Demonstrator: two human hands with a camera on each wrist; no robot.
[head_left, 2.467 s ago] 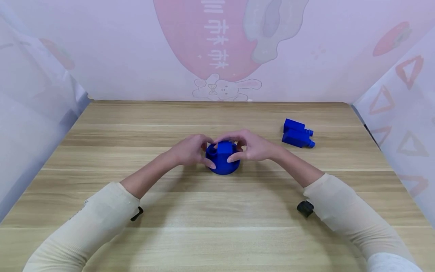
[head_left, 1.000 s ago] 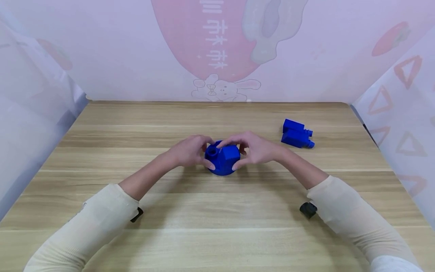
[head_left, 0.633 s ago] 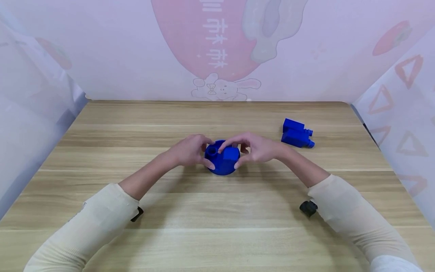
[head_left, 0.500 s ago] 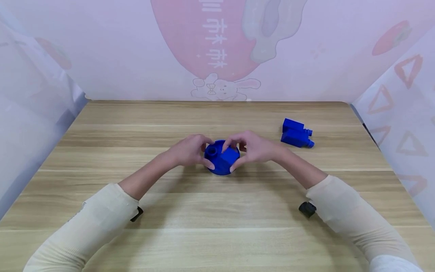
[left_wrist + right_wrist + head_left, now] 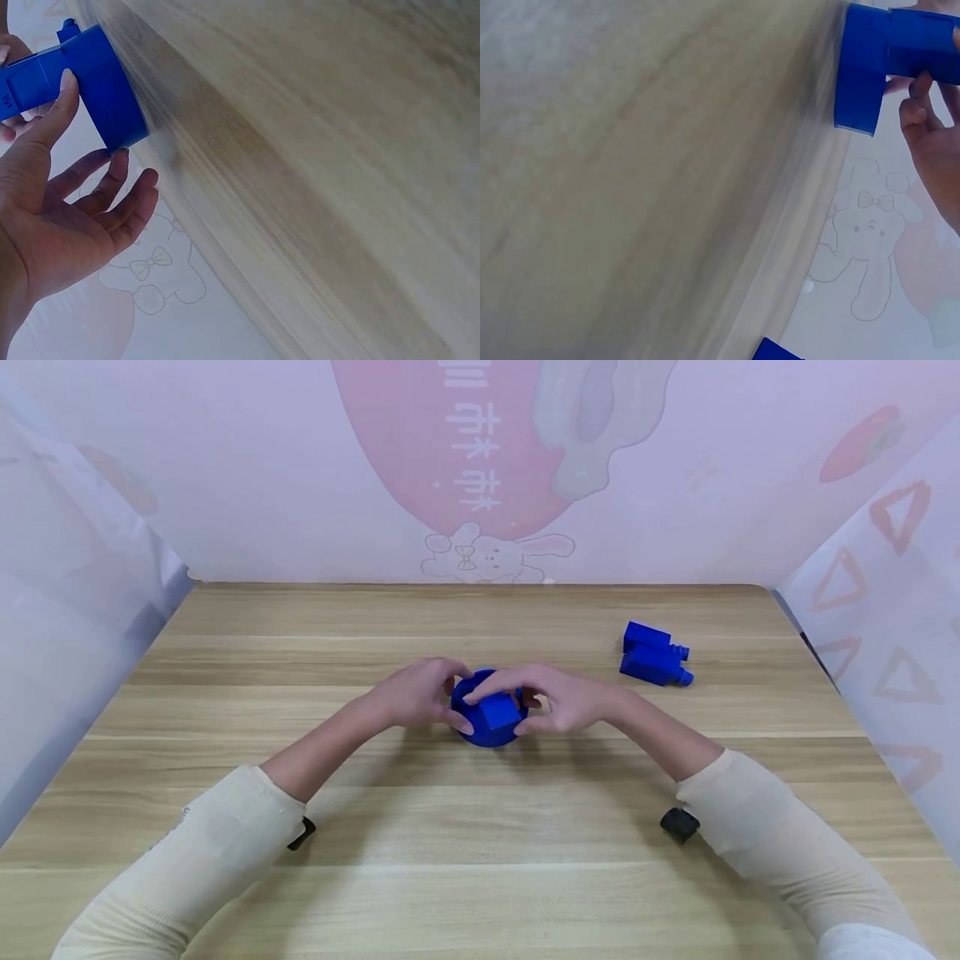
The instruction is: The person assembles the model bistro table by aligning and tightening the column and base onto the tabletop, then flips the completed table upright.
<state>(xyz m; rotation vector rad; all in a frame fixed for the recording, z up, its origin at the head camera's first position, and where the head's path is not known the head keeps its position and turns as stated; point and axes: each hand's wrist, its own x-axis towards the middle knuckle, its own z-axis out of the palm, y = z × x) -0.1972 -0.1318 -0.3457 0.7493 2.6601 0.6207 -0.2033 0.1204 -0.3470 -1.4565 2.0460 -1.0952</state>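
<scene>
Block [image 5: 499, 712] turned in right hand [image 5: 561, 697], marking [image 5: 7, 100] unclear

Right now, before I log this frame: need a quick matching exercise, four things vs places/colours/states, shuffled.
Things
1. left hand
2. right hand
3. pair of blue blocks
4. left sleeve

Descriptions
A. lying side by side on the table, beyond the right forearm
B. fingers curved around the blue block that stands on the round base
C. beige
D. thumb and fingertips on the side of the round blue base

Pairs
1-D
2-B
3-A
4-C
</scene>
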